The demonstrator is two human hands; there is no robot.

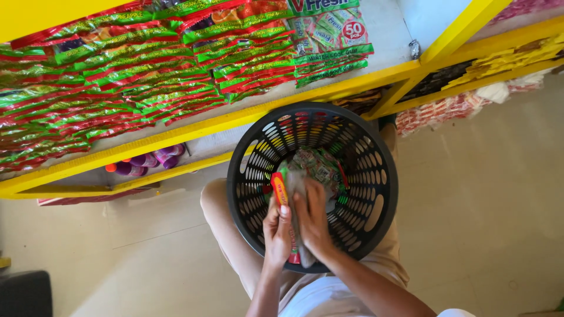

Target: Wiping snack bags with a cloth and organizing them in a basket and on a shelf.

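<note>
Black plastic basket [376, 194], both hands [296, 226] clamped on a red-green packet [281, 191], matching packets [117, 76] on yellow shelf [235, 120]

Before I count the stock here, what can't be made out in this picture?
- Packet strip, head view: its lower part is covered by the left hand and right hand.
- Basket bottom: buried under packets.
- Purple bottles on the lower shelf: partly hidden by the yellow shelf rail.
- Rows of packets: cut off at the left and top edges.
</note>
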